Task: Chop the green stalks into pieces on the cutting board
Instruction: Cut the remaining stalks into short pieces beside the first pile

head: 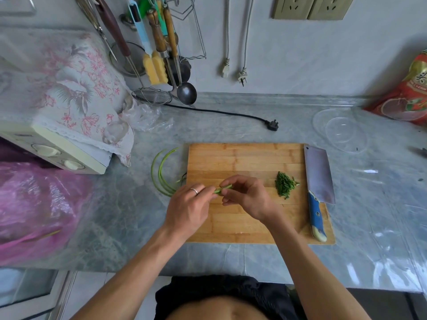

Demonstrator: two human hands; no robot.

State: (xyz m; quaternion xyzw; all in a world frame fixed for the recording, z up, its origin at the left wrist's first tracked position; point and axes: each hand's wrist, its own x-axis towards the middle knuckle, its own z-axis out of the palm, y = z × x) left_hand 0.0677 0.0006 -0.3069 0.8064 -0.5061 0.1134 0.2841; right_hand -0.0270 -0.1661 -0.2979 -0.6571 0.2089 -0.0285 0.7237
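Two hands, left (188,204) and right (248,195), pinching green stalks (223,188) lying left-right over cutting board (242,158), cleaver (318,181) alongside

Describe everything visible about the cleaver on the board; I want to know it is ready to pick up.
The broad rectangular steel cleaver lies flat along the right edge of the pale wooden cutting board. Its grey blade points away from the person; its blue handle, with a cream butt end, points toward them. The blade's right side seems to overhang the board's edge. Neither hand touches it. A small pile of chopped green pieces sits just left of it, apart from it.
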